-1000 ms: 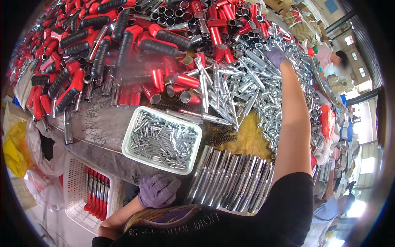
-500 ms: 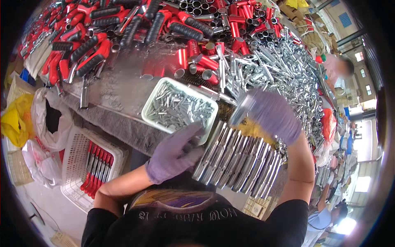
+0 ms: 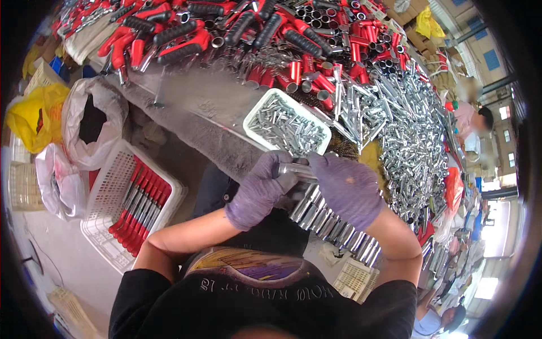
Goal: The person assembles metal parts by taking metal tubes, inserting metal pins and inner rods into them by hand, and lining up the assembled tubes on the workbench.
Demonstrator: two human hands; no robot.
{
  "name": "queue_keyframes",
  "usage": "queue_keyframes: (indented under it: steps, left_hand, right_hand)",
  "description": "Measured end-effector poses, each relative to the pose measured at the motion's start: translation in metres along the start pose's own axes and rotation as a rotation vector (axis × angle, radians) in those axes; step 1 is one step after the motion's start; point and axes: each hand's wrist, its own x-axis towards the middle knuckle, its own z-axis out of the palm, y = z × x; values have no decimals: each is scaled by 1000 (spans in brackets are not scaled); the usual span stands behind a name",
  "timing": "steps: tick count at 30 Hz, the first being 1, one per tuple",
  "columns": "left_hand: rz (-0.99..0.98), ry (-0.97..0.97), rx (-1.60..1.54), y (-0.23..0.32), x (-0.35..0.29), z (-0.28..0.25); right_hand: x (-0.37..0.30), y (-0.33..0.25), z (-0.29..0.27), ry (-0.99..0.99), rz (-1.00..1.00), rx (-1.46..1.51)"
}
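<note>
In purple gloves, both my hands meet in front of my chest around a shiny chrome metal tube [image 3: 296, 169]. The fingers of my left hand [image 3: 258, 191] close on its left end. My right hand [image 3: 350, 189] grips the other end, which its fingers partly cover. Just beyond them sits a white plastic tub [image 3: 254, 125] filled with small silver pins [image 3: 282, 121]. A row of chrome tubular parts [image 3: 333, 220] lies side by side below my right hand, which hides part of it.
Red tools with black grips [image 3: 248, 28] crowd the far table, with red sleeves [image 3: 322, 82] near the tub. Loose silver parts [image 3: 412, 152] heap at right. A white basket [image 3: 104, 206] with red-and-chrome pieces stands at left, near white [image 3: 116, 107] and yellow bags [image 3: 48, 107]. Other people are at far right.
My right hand has come in from the row of chrome parts toward my left hand, and a chrome tube is now between them. The whole view has shifted.
</note>
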Motion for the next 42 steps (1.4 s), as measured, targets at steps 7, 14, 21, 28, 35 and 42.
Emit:
queue_keyframes:
  steps: [7, 14, 21, 28, 35, 42]
  left_hand:
    - [-79, 299, -819, 29, 5, -32]
    - [-33, -73, -45, 23, -42, -37]
    - [-160, -111, 109, 58, -75, -67]
    - [-54, 14, 169, 30, -97, -121]
    - [-23, 176, 140, 33, -95, -123]
    - [-50, 288, -2, 31, -89, -133]
  right_hand:
    - [22, -32, -45, 410, -414, 504]
    - [96, -43, 10, 75, -152, 696]
    - [150, -38, 27, 160, -288, 714]
    - [195, -88, 9, 280, -181, 362]
    - [224, -67, 18, 138, -100, 249]
    - [207, -4, 1, 350, 99, 969]
